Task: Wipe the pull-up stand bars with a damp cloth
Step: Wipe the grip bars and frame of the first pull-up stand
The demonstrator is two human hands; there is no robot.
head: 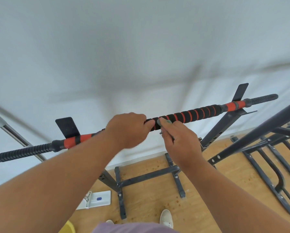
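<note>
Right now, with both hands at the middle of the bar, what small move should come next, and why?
Probably slide the right hand, which pinches the cloth against the bar, toward the right end: the left hand grips the bar beside it, and the foam there lies bare.

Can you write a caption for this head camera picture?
Left hand grips the striped pull-up bar while right hand presses a grey cloth on it.

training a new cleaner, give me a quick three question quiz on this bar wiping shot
1. True or false: the left hand grips the black foam bar with red spiral stripes.
2. What does the right hand pinch against that bar? A) small grey cloth B) yellow sponge C) spray bottle
3. Fill in: the white rectangular tray lies on the ____ floor.

Key: 1 true; 2 A, the small grey cloth; 3 wooden.
</note>
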